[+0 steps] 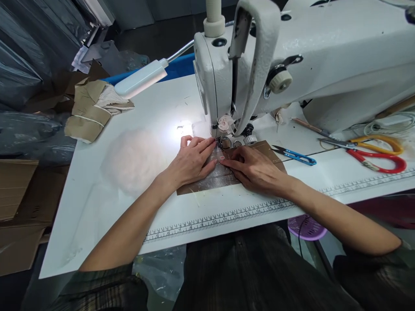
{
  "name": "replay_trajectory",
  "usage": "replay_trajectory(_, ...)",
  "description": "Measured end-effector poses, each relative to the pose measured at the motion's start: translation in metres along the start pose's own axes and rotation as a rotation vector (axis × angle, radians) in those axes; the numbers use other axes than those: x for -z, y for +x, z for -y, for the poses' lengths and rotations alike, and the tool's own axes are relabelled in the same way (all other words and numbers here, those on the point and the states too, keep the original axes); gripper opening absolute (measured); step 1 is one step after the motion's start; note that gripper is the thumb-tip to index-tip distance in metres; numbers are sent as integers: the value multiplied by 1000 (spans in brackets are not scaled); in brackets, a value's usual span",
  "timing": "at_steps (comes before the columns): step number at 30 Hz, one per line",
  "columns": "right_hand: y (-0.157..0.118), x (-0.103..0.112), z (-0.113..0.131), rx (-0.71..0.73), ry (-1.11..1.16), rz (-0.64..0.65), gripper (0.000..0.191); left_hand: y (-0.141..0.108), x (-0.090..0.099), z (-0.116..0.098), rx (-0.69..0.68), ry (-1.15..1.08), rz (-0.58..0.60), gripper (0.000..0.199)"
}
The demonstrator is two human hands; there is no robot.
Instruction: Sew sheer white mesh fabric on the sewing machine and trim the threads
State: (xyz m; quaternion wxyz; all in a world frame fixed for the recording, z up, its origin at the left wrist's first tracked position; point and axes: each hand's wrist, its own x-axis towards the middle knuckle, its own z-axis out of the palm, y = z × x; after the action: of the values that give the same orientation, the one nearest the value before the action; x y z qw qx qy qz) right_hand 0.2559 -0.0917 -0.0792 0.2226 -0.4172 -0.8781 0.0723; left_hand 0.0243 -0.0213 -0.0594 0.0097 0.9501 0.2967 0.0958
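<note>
My left hand (196,160) lies with its fingers stretched out beside the needle area of a white sewing machine (215,86). Its fingertips reach the presser foot, and its thumb rests lower, close to my other hand. From the opposite side, my right hand (256,168) has its fingers bent and pressed together at a small pale strip; what exactly it grips is too small to make out. Both hands are over a brown sheet (189,188) with a shiny, clear-looking middle. A pale fluffy heap (134,162) lies left of my left hand.
Blue thread snips (296,156) lie right of my right hand, near scissors with red handles (378,163) and orange ones. A lamp (142,78) shines from the back left, by a folded brown-and-white bundle (87,110). A printed ruler (223,221) follows the table's front edge.
</note>
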Motion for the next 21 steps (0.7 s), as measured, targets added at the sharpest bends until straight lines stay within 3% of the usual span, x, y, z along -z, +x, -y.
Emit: replay_trajectory(21,1,1,10,-67,-124,69,37,4,0,6,41,-69,26,46)
